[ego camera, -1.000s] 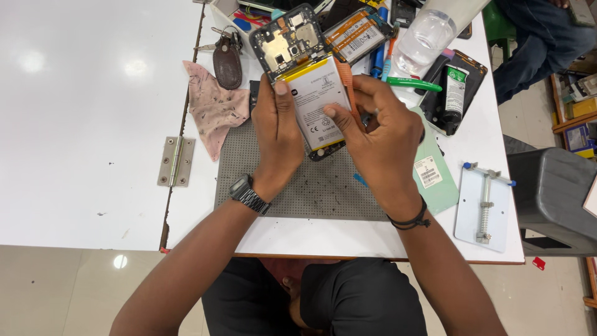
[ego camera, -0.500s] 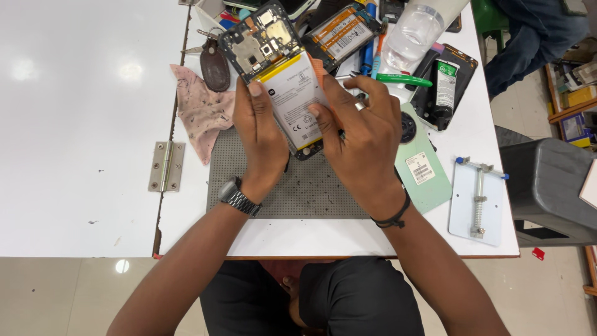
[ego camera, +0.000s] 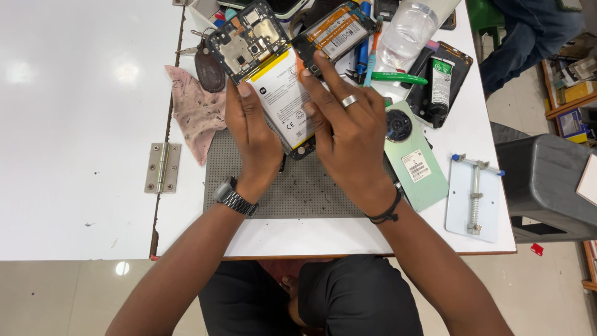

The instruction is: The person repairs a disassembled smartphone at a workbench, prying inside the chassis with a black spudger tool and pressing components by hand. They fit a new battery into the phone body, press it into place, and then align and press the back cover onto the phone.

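Both hands have shifted on the opened black smartphone with its white battery and bare circuit board (ego camera: 267,74): compared with half a second ago, the right hand (ego camera: 348,134) now lies flatter over the lower right part, its fingers (ego camera: 320,78) stretched long across the battery. The left hand (ego camera: 252,134) holds the phone's left edge, thumb side along the frame, fingers loosely curved around it. The right hand does not close on anything; it presses down, and a silver ring shows on one finger.

The phone is tilted, its lower end resting on the grey perforated work mat (ego camera: 298,186), which lies on the white counter (ego camera: 81,112). Just beside the right wrist lies a pale green phone back cover with a round camera ring (ego camera: 413,158). A pink patterned cloth (ego camera: 196,112) is near the left hand, and a second opened phone frame with an orange-edged battery (ego camera: 333,31) is close above the fingertips.

What could go wrong, I think: pressing too hard or unevenly may bend the soft battery, and the metal ring is near the exposed board, so a scratch or short is possible. The phone could also slip from the mat edge.
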### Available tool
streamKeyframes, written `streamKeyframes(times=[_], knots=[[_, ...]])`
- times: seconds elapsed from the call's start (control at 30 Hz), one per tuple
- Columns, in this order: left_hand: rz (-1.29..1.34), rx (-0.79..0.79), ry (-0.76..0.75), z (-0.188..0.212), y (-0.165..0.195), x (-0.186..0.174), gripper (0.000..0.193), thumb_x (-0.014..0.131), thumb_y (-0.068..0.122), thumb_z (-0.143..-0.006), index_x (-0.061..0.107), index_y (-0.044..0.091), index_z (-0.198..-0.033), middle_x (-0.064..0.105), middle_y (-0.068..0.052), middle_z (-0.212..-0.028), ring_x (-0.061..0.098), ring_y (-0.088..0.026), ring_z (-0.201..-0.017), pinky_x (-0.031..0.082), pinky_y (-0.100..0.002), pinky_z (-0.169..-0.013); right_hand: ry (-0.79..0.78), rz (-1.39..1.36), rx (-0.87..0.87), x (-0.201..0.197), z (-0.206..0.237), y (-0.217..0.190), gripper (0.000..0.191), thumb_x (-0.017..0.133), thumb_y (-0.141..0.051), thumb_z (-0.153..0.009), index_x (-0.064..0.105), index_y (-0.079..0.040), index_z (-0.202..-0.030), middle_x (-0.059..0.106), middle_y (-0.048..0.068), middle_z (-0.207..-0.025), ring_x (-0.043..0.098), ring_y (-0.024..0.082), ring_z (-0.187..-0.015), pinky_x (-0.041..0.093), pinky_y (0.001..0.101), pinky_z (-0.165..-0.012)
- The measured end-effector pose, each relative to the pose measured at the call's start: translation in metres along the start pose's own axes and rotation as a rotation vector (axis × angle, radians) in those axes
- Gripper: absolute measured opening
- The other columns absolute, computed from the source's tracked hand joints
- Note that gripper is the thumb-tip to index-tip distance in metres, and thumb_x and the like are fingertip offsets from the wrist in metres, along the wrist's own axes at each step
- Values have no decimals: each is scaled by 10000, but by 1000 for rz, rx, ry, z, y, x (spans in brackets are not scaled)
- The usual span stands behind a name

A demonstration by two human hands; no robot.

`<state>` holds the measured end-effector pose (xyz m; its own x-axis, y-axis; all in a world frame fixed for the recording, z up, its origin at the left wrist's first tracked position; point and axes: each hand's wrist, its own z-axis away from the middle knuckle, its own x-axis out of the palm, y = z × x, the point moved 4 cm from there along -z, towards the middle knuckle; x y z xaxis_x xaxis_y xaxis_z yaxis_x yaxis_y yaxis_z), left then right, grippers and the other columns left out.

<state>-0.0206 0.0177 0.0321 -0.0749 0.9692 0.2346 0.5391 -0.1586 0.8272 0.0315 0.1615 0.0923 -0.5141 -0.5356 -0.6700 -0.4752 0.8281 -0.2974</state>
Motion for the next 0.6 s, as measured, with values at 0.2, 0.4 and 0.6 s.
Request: streamKeyframes(times=[0.2,0.4,0.6], knots=[[-7,100,-29,1,5,-1,563,317,473,-1196,499,-26,-1384,670,-125,-1129,659,-115,-980,549,-245,-839,28,-899,398,11,-2,17,480,727,-175,-940,509,-63,-1352,686,111,-1268,735,115,-1003,636,259,-817],[82,64,6,2,-2,-5,577,354,486,-1174,491,-32,-1387,659,-116,-1188,666,-127,-1007,558,-250,-857,-159,-1024,510,16,-4,29,338,757,-156,-968,678,55,-1221,769,134,-1070,743,139,-942,638,280,-852],[69,19,6,3,-7,-5,595,357,504,-1146,504,-32,-1360,668,-108,-1133,683,-129,-999,566,-264,-831,-128,-924,429,12,-2,28,313,766,-155,-956,659,34,-1181,767,123,-1070,765,134,-949,656,277,-838]])
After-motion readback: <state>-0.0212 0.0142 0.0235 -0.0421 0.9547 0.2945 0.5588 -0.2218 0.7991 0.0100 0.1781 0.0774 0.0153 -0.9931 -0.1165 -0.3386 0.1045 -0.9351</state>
